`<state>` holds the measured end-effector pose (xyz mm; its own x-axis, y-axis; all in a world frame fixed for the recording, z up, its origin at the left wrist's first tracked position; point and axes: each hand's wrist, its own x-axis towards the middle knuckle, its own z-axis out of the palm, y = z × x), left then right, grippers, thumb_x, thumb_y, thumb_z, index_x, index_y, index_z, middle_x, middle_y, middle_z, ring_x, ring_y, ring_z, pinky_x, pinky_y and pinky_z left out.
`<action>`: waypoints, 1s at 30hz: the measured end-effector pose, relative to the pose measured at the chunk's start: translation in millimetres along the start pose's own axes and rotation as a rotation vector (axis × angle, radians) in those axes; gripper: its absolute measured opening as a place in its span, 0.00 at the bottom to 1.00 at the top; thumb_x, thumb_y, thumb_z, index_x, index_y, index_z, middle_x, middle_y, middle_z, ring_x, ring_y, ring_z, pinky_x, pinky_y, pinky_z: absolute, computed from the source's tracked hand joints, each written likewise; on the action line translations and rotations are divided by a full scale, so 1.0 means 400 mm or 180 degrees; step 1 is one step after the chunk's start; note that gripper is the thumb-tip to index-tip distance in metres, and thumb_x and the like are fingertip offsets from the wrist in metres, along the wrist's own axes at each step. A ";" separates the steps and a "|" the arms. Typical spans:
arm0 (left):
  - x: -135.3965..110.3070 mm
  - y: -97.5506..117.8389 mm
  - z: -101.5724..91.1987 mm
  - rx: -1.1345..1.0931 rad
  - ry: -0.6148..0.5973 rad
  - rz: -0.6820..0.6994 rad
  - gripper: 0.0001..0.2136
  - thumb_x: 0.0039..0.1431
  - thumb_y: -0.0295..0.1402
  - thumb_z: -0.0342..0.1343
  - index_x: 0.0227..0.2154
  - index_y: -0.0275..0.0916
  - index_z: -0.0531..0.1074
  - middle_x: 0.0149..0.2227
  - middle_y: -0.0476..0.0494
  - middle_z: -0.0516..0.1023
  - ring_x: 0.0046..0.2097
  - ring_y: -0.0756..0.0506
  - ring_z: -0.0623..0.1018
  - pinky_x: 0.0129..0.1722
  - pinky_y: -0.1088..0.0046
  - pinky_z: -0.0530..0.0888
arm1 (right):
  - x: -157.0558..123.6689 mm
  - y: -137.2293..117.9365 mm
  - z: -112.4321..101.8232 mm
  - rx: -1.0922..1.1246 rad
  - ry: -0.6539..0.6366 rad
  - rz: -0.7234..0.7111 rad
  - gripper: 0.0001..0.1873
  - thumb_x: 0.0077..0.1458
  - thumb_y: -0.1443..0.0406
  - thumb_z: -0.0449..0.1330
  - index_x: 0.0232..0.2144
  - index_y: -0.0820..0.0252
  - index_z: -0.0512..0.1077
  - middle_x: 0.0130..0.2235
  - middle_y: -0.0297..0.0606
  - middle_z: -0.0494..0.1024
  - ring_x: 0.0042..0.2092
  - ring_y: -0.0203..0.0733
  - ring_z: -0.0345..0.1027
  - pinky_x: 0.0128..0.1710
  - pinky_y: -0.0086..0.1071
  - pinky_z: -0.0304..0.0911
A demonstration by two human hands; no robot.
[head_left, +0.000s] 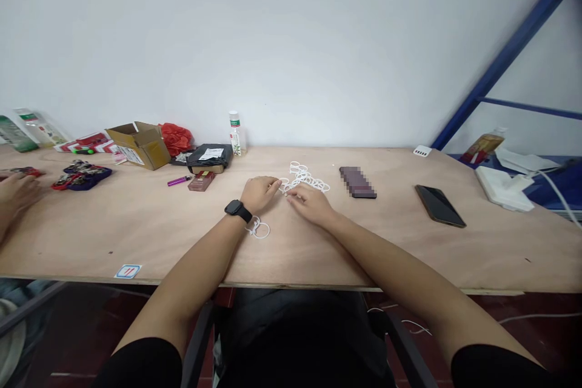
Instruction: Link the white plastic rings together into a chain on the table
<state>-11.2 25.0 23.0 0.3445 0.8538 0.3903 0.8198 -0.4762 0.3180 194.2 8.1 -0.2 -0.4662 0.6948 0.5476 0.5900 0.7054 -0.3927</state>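
My left hand [260, 193], with a black watch [238, 210] on its wrist, is closed at the fingertips on a thin white ring [284, 181]. Facing it, my right hand [311, 202] pinches the same ring from the other side; its exact grip is too small to make out. Just behind my fingers lies a loose pile of white rings [305, 177], partly covered by my right hand. A few more white rings [261, 230] rest on the table beside my left wrist.
On the wooden table [300, 260], a phone [440, 205] and a pixelated dark object [357, 182] lie to the right. A cardboard box [143, 148], black parcel [210, 156], small red box [201, 180] and bottle [236, 133] stand left. Another person's hand [18, 191] is at far left.
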 end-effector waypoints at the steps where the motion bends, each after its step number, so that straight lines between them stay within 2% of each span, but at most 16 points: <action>1: 0.000 0.001 0.002 -0.0003 -0.0033 -0.0047 0.21 0.68 0.44 0.40 0.40 0.42 0.78 0.41 0.44 0.82 0.44 0.43 0.77 0.44 0.70 0.68 | -0.003 -0.026 0.008 0.0072 -0.0264 -0.0317 0.12 0.60 0.64 0.56 0.44 0.57 0.75 0.44 0.41 0.76 0.44 0.42 0.70 0.46 0.36 0.65; 4: 0.000 -0.003 0.006 -0.0061 -0.0061 -0.0166 0.21 0.67 0.45 0.41 0.41 0.42 0.78 0.42 0.43 0.81 0.45 0.44 0.77 0.45 0.70 0.68 | -0.011 -0.102 0.034 0.0231 -0.0975 -0.1119 0.16 0.62 0.61 0.55 0.50 0.56 0.72 0.51 0.43 0.72 0.51 0.44 0.67 0.51 0.37 0.64; 7: 0.002 -0.010 0.011 -0.0124 -0.0072 -0.0256 0.20 0.67 0.45 0.42 0.42 0.42 0.78 0.42 0.43 0.81 0.46 0.43 0.77 0.45 0.70 0.69 | -0.012 -0.145 0.054 0.0182 -0.1338 -0.1378 0.22 0.62 0.59 0.56 0.57 0.55 0.67 0.57 0.44 0.67 0.55 0.46 0.64 0.52 0.39 0.64; 10: 0.002 -0.015 0.015 -0.0181 -0.0094 -0.0280 0.21 0.67 0.45 0.41 0.41 0.42 0.78 0.41 0.43 0.81 0.45 0.44 0.77 0.45 0.70 0.69 | -0.013 -0.143 0.055 0.0142 -0.1397 -0.1305 0.20 0.61 0.61 0.56 0.55 0.53 0.68 0.56 0.43 0.68 0.54 0.45 0.64 0.52 0.38 0.64; 14: 0.002 -0.016 0.019 -0.0280 -0.0084 -0.0191 0.21 0.67 0.45 0.42 0.40 0.41 0.78 0.40 0.42 0.81 0.44 0.44 0.78 0.45 0.70 0.69 | -0.015 -0.099 0.030 0.0196 -0.1286 -0.1071 0.12 0.58 0.66 0.58 0.44 0.56 0.75 0.49 0.42 0.73 0.48 0.43 0.67 0.48 0.37 0.65; 17: 0.001 -0.011 0.021 -0.0477 -0.0064 0.0071 0.21 0.68 0.44 0.41 0.38 0.39 0.77 0.38 0.42 0.81 0.42 0.44 0.78 0.43 0.70 0.69 | -0.015 -0.063 0.012 0.0397 -0.1099 -0.0901 0.07 0.53 0.68 0.60 0.36 0.59 0.75 0.42 0.41 0.75 0.44 0.43 0.68 0.45 0.36 0.64; 20: -0.002 -0.003 0.024 -0.0730 -0.0130 0.0474 0.22 0.69 0.43 0.39 0.38 0.38 0.77 0.38 0.42 0.80 0.41 0.45 0.77 0.43 0.70 0.70 | -0.010 -0.034 0.009 0.0749 -0.0850 -0.0322 0.03 0.53 0.66 0.60 0.31 0.59 0.74 0.32 0.36 0.75 0.35 0.38 0.67 0.37 0.31 0.63; 22: -0.004 0.003 0.025 -0.0830 -0.0169 0.0680 0.21 0.69 0.42 0.38 0.38 0.38 0.76 0.38 0.42 0.80 0.42 0.45 0.77 0.45 0.70 0.70 | -0.003 -0.020 0.011 0.1040 -0.0655 0.0187 0.06 0.54 0.64 0.60 0.29 0.60 0.74 0.27 0.33 0.73 0.29 0.35 0.64 0.31 0.28 0.60; 24: -0.007 0.010 0.024 -0.0876 -0.0157 0.0818 0.21 0.69 0.40 0.38 0.39 0.39 0.76 0.39 0.43 0.80 0.43 0.45 0.77 0.46 0.70 0.70 | 0.005 -0.010 0.011 0.1324 -0.0408 0.0542 0.09 0.55 0.61 0.58 0.28 0.60 0.73 0.25 0.32 0.72 0.27 0.34 0.62 0.28 0.27 0.57; 27: -0.009 0.020 0.017 -0.0804 -0.0143 0.0950 0.19 0.68 0.40 0.40 0.38 0.39 0.76 0.39 0.43 0.80 0.41 0.46 0.77 0.45 0.70 0.70 | 0.012 -0.001 0.002 0.1628 -0.0065 0.0772 0.13 0.57 0.57 0.57 0.28 0.61 0.73 0.26 0.32 0.73 0.28 0.35 0.62 0.29 0.28 0.58; 30: -0.010 0.029 0.007 -0.0592 -0.0272 0.1045 0.18 0.68 0.40 0.41 0.35 0.39 0.75 0.34 0.44 0.79 0.37 0.46 0.76 0.41 0.70 0.69 | 0.013 0.004 -0.005 0.1638 0.0116 0.0804 0.14 0.57 0.56 0.57 0.31 0.60 0.75 0.28 0.34 0.75 0.29 0.36 0.64 0.31 0.30 0.60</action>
<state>-1.7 16.7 22.8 0.6180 0.6604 0.4266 0.5655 -0.7503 0.3424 193.9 12.5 3.7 -0.3242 0.8517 0.4117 0.2791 0.5019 -0.8186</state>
